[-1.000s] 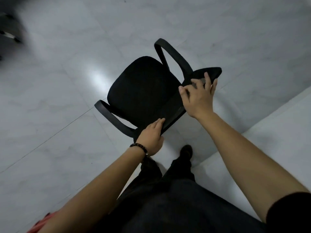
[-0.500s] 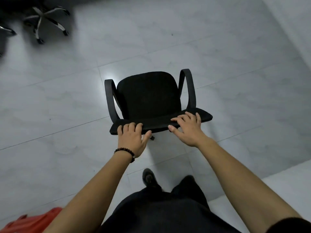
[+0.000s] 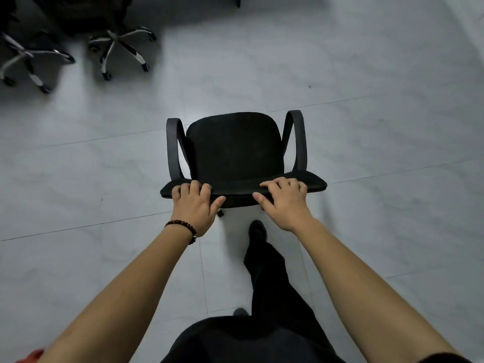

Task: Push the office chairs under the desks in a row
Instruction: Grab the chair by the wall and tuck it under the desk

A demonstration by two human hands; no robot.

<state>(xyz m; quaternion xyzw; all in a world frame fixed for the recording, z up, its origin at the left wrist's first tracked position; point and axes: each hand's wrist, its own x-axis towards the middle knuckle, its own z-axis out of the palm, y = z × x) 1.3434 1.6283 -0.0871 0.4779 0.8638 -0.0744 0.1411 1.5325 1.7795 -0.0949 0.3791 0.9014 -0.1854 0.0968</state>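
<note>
**Two hands, one rolling chair**

I see my left hand (image 3: 195, 205) and right hand (image 3: 284, 201), fingers (image 3: 277, 185) curled over the black chair (image 3: 235, 153) backrest top. On this smooth floor (image 3: 366, 74) it could swerve, missing the parked chairs (image 3: 117, 40).

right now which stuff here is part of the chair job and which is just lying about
Part of the job:
black office chair, left hand and right hand on its backrest top
two other chairs, top left

Lying about:
red object, bottom left corner
</note>
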